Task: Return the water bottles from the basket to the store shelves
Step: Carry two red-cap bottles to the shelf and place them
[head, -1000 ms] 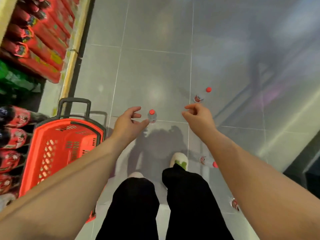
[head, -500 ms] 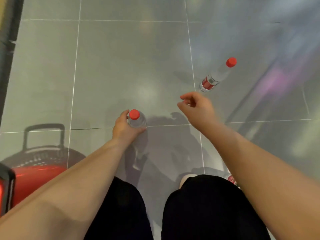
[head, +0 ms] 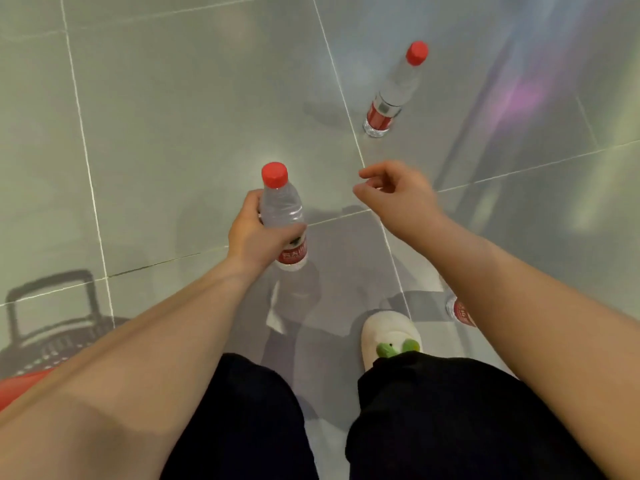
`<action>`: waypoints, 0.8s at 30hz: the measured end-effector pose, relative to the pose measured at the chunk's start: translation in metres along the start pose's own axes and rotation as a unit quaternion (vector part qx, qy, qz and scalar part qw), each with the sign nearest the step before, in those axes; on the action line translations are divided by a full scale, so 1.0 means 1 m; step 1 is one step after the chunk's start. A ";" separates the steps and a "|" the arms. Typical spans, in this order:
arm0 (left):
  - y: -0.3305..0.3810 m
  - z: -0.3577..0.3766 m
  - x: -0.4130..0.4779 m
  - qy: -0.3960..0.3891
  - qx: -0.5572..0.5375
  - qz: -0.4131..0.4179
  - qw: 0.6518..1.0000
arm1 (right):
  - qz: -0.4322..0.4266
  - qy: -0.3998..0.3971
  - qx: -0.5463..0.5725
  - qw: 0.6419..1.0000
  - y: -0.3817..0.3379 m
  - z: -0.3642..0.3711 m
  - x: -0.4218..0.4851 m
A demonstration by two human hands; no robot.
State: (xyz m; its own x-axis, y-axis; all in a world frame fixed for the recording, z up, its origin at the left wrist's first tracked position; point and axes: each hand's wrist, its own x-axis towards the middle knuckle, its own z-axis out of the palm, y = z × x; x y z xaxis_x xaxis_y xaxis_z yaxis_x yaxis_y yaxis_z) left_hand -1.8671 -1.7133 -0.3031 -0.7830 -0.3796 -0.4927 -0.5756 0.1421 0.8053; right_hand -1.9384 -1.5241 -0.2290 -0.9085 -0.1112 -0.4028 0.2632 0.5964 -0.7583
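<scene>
My left hand [head: 254, 233] grips a clear water bottle [head: 282, 206] with a red cap and red label, held upright above the grey tiled floor. A second water bottle [head: 394, 90] of the same kind stands on the floor farther off to the right. A third bottle [head: 460, 311] shows only its red label, half hidden behind my right forearm. My right hand [head: 398, 195] hangs in the air between the first two bottles, fingers loosely curled and holding nothing. Only a red corner of the basket [head: 14, 388] shows at the lower left edge.
The glossy floor mirrors the basket's handle and mesh as a reflection [head: 52, 317] at the lower left. My legs in black trousers and a white slipper [head: 391, 336] with green trim fill the bottom middle. No shelves are in view.
My left hand closed round the standing bottle and lifted it off the floor. The view tilted down and right, so the shelves left the frame. My right hand stayed empty.
</scene>
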 end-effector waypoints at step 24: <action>0.051 0.205 -0.073 -0.327 0.143 0.060 0.932 | 0.243 0.222 0.190 0.925 0.239 -0.079 -0.126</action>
State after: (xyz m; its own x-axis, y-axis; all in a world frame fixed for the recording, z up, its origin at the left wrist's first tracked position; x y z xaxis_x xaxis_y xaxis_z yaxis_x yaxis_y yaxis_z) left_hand -1.8874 -1.4912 -0.2932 -0.7687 0.2790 -0.5756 -0.4410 0.4205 0.7929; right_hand -1.7868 -1.3046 -0.3195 -0.6752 0.4839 -0.5567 0.6934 0.1592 -0.7027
